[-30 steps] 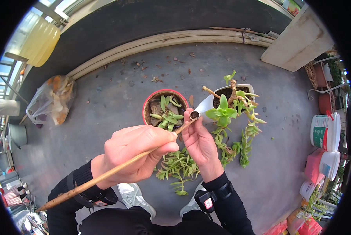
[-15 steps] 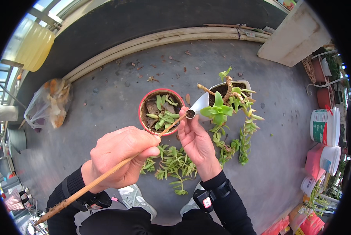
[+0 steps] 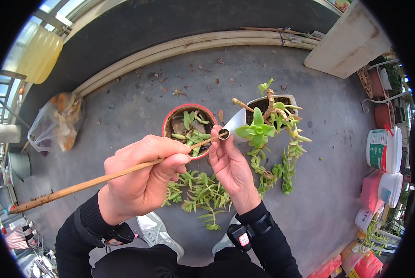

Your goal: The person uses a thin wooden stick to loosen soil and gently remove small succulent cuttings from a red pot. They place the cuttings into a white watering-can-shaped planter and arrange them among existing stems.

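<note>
My left hand (image 3: 138,178) is closed around a long wooden stick (image 3: 89,183) whose far end is caked with soil. The stick's near tip sits in the round mouth of a spout on a white planter (image 3: 236,122). Fingers of my right hand (image 3: 234,173) grip that spout around its mouth. Soil and a leggy green succulent (image 3: 257,129) fill the planter, with stems trailing over its side. To the left of the spout stands a round pot with a red rim (image 3: 167,116), holding soil and loose plump leaves. Cut succulent stems (image 3: 205,192) lie below, partly behind my hands.
A clear plastic bag (image 3: 59,121) with orange-brown contents lies at the left. White tubs (image 3: 383,150) line the right edge. A pale slab (image 3: 348,41) stands at the back right, near long poles (image 3: 193,45) along the wall. Dry bits are scattered on the grey floor.
The stick's soiled far end has swung upward and outward to the left, and my left hand has turned with it. Its tip stays at the spout mouth. My right hand has barely moved.
</note>
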Action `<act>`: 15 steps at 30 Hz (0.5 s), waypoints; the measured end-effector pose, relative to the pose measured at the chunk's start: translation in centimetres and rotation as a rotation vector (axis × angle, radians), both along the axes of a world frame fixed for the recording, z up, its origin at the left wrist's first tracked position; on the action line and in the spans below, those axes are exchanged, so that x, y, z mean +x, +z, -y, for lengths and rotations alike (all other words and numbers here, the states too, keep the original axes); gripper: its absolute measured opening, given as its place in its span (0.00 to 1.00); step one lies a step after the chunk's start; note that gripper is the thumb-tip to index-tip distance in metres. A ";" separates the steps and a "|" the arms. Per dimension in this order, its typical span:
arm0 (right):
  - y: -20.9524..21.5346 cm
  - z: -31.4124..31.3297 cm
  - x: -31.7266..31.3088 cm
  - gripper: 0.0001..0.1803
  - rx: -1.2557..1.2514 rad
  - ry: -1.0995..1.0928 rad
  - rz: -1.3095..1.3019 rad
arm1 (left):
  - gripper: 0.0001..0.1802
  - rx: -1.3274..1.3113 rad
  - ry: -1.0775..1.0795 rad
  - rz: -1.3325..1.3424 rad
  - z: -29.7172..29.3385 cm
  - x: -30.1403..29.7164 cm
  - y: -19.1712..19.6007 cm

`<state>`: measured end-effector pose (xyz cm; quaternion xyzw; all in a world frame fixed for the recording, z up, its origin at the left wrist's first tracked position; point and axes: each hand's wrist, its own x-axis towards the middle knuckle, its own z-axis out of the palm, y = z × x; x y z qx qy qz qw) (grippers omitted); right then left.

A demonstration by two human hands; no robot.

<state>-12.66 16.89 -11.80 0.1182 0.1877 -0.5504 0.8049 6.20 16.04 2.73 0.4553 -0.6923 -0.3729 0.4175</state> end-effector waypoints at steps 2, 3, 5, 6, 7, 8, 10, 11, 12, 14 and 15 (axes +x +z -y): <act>0.0 0.1 0.0 0.22 0.002 0.002 -0.003 | 0.06 -0.065 -0.035 0.002 0.1 0.0 -0.3; 0.0 0.1 0.0 0.22 0.003 0.000 -0.006 | 0.06 -0.115 -0.056 -0.016 0.2 -0.1 -0.4; 0.0 0.1 0.0 0.22 -0.002 0.004 0.007 | 0.07 -0.179 -0.105 0.032 0.4 0.0 -0.5; 0.0 0.1 0.0 0.22 0.015 0.004 -0.007 | 0.07 -0.217 -0.130 0.057 0.6 0.0 -0.5; 0.0 0.0 0.1 0.22 0.005 0.002 0.002 | 0.07 -0.232 -0.146 0.061 0.6 0.1 -0.4; 0.1 0.0 0.1 0.22 0.011 -0.002 -0.006 | 0.07 -0.245 -0.162 0.075 0.5 0.3 -0.1; 0.2 0.0 0.1 0.21 0.016 -0.002 -0.028 | 0.06 -0.280 -0.194 0.089 0.7 0.3 -0.1; 0.2 0.0 0.2 0.20 0.015 0.004 -0.042 | 0.06 -0.301 -0.210 0.088 0.9 0.3 -0.1; 0.2 0.0 0.2 0.19 0.020 0.006 -0.055 | 0.06 -0.311 -0.221 0.093 0.9 0.3 -0.1; 0.2 0.0 0.1 0.19 0.013 0.016 -0.061 | 0.06 -0.290 -0.168 0.103 1.0 0.3 0.0; 0.2 0.0 0.1 0.19 0.018 0.013 -0.058 | 0.07 -0.261 -0.138 0.127 0.9 0.2 0.0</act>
